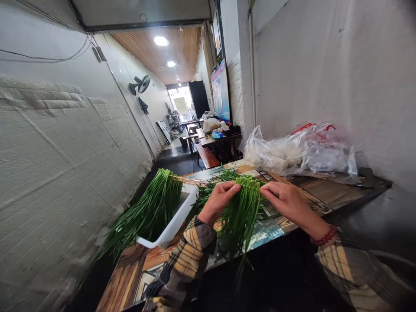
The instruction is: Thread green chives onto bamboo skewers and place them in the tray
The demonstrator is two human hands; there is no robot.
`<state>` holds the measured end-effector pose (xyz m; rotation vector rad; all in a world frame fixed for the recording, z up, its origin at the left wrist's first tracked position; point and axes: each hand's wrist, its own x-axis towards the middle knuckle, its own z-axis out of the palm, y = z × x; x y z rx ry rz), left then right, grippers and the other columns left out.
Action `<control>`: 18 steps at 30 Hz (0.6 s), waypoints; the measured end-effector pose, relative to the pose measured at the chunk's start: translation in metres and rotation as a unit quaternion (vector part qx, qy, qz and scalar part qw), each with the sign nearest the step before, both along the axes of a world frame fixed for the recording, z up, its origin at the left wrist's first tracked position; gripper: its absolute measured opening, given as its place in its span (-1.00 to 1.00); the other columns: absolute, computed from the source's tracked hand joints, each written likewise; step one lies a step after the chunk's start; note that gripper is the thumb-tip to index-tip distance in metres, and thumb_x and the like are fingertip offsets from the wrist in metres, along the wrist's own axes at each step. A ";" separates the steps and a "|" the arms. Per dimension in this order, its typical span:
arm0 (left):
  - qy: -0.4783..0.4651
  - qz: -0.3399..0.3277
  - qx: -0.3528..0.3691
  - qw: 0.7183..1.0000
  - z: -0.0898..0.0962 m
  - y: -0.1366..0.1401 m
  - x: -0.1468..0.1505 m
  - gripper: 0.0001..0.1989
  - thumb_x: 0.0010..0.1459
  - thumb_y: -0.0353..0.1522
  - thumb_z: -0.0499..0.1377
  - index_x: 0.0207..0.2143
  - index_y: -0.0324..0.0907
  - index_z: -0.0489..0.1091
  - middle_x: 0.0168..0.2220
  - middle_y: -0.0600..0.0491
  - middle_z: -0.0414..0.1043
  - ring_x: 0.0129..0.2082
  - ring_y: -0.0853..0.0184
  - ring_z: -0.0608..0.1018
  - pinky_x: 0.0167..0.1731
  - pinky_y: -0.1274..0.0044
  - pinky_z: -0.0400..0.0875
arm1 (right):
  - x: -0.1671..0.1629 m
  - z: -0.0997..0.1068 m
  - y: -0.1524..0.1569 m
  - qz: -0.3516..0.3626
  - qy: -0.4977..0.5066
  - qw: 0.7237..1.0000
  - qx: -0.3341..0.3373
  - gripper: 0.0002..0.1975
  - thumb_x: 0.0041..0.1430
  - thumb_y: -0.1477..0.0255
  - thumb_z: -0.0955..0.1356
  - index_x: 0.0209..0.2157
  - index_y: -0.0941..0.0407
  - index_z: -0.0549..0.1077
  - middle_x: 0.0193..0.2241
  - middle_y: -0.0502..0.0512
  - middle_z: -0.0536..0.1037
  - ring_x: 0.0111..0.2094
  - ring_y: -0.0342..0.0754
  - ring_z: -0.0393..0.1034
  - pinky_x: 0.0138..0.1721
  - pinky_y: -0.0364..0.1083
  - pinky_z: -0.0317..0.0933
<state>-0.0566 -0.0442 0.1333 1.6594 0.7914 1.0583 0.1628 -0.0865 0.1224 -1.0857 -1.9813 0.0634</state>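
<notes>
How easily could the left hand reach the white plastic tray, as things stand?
Probably yes: the white plastic tray lies close to the left hand, with only loose chives seeming to lie between. But this hand is pinching a bunch of chives, so it would likely need to let go first.

Plaid sleeves (191, 253) in yellow, grey and black, red bracelet (325, 235) on the right, seemingly beaded

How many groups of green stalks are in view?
3: a pile in the white tray, a bunch between the left hand and right hand, and a loose heap behind them on the table. More may be hidden.
</notes>
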 end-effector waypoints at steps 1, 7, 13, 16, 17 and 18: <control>-0.004 -0.001 0.011 1.000 0.004 0.002 -0.003 -0.60 0.05 -0.12 0.23 -0.24 -0.29 0.50 -0.36 0.02 0.46 -0.36 0.39 0.41 -0.31 0.55 0.27 | 0.002 0.002 0.001 0.000 -0.012 1.000 -0.011 -0.73 0.32 0.36 0.20 -0.37 0.12 0.45 -0.42 0.04 0.52 -0.37 -0.09 0.42 -0.29 -0.12 0.20; 0.193 0.022 0.228 0.954 0.049 0.008 -0.001 -0.54 0.04 -0.21 0.26 0.00 -0.18 0.42 -0.13 -0.07 0.48 -0.17 0.30 0.47 -0.16 0.48 0.31 | 0.002 0.016 0.004 -0.012 -0.104 0.994 -0.022 -0.74 0.34 0.38 0.18 -0.31 0.15 0.45 -0.35 0.09 0.52 -0.30 -0.06 0.40 -0.24 -0.11 0.16; 0.416 -0.107 0.319 0.845 0.073 0.011 0.025 -0.80 0.12 -0.33 0.18 -0.33 -0.30 0.52 -0.47 0.07 0.45 -0.48 0.46 0.37 -0.42 0.61 0.20 | -0.004 0.020 0.003 0.007 -0.132 0.991 0.011 -0.75 0.35 0.40 0.18 -0.29 0.16 0.45 -0.34 0.09 0.51 -0.30 -0.06 0.39 -0.27 -0.12 0.13; 0.392 -0.161 0.319 0.848 0.068 0.017 0.031 -0.82 0.13 -0.38 0.17 -0.37 -0.33 0.53 -0.54 0.11 0.40 -0.52 0.50 0.32 -0.45 0.64 0.17 | -0.002 0.016 0.002 0.016 -0.126 0.992 0.026 -0.76 0.34 0.41 0.19 -0.29 0.16 0.45 -0.36 0.10 0.51 -0.32 -0.06 0.38 -0.28 -0.12 0.13; 0.380 -0.172 0.315 0.853 0.064 0.018 0.033 -0.82 0.12 -0.39 0.18 -0.37 -0.33 0.53 -0.54 0.11 0.41 -0.51 0.50 0.32 -0.45 0.64 0.17 | -0.001 0.013 0.002 0.016 -0.122 0.992 0.033 -0.75 0.33 0.42 0.19 -0.31 0.16 0.45 -0.37 0.10 0.51 -0.33 -0.06 0.38 -0.29 -0.12 0.13; 0.368 -0.179 0.309 0.858 0.060 0.020 0.034 -0.83 0.12 -0.38 0.19 -0.37 -0.33 0.53 -0.52 0.10 0.43 -0.50 0.50 0.34 -0.43 0.64 0.19 | -0.001 0.011 0.002 0.016 -0.119 0.992 0.039 -0.74 0.33 0.42 0.18 -0.33 0.16 0.45 -0.39 0.11 0.52 -0.34 -0.06 0.38 -0.30 -0.12 0.13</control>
